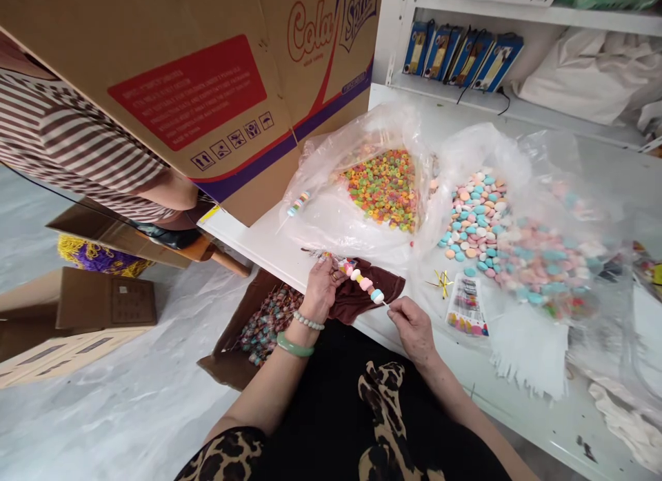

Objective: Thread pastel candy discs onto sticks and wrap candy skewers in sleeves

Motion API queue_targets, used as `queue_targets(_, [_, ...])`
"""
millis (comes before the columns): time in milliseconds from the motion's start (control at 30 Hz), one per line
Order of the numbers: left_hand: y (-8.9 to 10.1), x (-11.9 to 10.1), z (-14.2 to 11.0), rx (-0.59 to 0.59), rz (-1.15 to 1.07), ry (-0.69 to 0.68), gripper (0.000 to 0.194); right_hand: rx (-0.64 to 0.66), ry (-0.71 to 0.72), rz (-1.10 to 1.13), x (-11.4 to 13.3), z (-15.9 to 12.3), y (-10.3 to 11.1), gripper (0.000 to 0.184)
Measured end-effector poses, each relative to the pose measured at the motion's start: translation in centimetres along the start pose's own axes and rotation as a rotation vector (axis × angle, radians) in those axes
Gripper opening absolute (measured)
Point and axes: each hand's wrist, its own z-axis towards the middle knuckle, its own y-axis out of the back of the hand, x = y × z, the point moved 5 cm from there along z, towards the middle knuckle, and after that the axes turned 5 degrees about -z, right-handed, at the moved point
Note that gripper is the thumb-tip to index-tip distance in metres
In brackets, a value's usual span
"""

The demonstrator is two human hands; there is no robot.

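Over the near edge of a white table [248, 241], my two hands are holding a skewer [366, 283] of pastel pieces, slanting down toward the right. My right hand [412, 329] is pinching the bare end of its thin stick between thumb and forefinger. My left hand [321, 288] is curling its fingers in at the upper end; whether they are pinching the skewer or some wrapping beside it, I cannot tell. Just behind the skewer, a brown cloth [385, 281] is lying along the table's edge.

Farther in, a clear bag [310, 227] is slumping open around bright little rings [383, 188], with a shorter skewer [298, 203] lying toward its left side. To the right, loose pastel pieces [476, 219] are spreading in a heap amid more clear plastic. Nearer me, gold ties [441, 283] are lying beside a printed wrapper [467, 305], and white sheets [530, 350] are lying right of that.

At the left, a big cardboard box [207, 67] marked Cola is standing on the table, partly hiding a person in a striped top [87, 136]. Blue boxes [447, 53] are leaning on a white shelf [543, 116] at the back. Below, an open carton [227, 370] is holding many coloured pieces [272, 322], and the pale floor [170, 384] is showing grey streaks.
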Motion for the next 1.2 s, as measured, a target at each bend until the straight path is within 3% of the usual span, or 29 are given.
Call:
queue_targets(100, [-0.2,0.2,0.0,-0.047,-0.056,-0.049,0.020,0.006,-0.036,0.044,-0.2,0.2,0.0,0.012])
queue_targets(200, [-1.0,0.2,0.4,-0.017,-0.072,-0.045,0.016,-0.024,-0.083,0.073,-0.6,0.5,0.3,0.012])
queue_targets(433, [-2.9,1.2,1.3,-0.005,-0.089,0.233,0.019,-0.020,-0.230,0.306,-2.2,1.1,0.7,0.012])
queue_targets(567, [-3.6,1.4,1.4,-0.030,-0.095,0.285,0.018,0.013,-0.266,0.462,-1.7,1.5,0.7,0.014])
queue_targets(633, [-4.1,1.3,1.5,-0.040,-0.083,0.235,0.016,0.017,-0.279,0.540,-1.0,2.0,0.7,0.015])
queue_targets(800, [-6.8,0.6,0.1,0.073,-0.018,-0.113,0.007,0.056,-0.298,0.774,1.5,4.6,-0.6,0.016])
queue_targets(933, [-8.6,1.9,-1.8,0.165,0.058,-0.231,0.004,-0.037,-0.377,0.902,1.4,7.2,-2.1,0.018])
queue_targets(1067, [-7.7,2.1,-1.0,0.127,0.048,-0.198,0.008,-0.075,-0.528,0.983,-0.5,8.0,-3.2,0.023])
queue_targets(1200, [-5.4,-1.3,2.4,-0.038,0.231,-0.250,0.012,-0.054,-0.607,1.017,-1.9,8.0,-3.2,0.026])
